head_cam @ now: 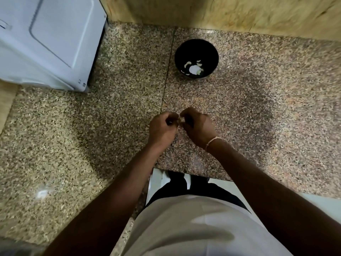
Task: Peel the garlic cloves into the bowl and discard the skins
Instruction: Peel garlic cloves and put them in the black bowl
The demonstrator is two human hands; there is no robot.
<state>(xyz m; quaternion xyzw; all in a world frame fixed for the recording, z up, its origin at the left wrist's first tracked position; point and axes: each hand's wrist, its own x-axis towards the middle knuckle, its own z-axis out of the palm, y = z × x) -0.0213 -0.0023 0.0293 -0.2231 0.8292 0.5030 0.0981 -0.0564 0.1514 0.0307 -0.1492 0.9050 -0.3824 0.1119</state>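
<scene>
Appliance: a white appliance (46,39) sits at the far left of your speckled stone counter (92,126), well apart from the work
Left hand: your left hand (161,129) has its fingers curled, pinching one side of a small pale piece, meeting the other hand over the counter
Clove in hand: a garlic clove (181,119) sits between your two sets of fingertips; whether skin is on it, you cannot tell
Right hand: your right hand (198,129) pinches the clove's other side
Bowl: the black bowl (196,59) stands beyond your hands, near the wall, holding several pale peeled cloves (193,68)
Progress: partway, judging by the bowl; this clove is not yet in, and no discard spot for skins shows
</scene>
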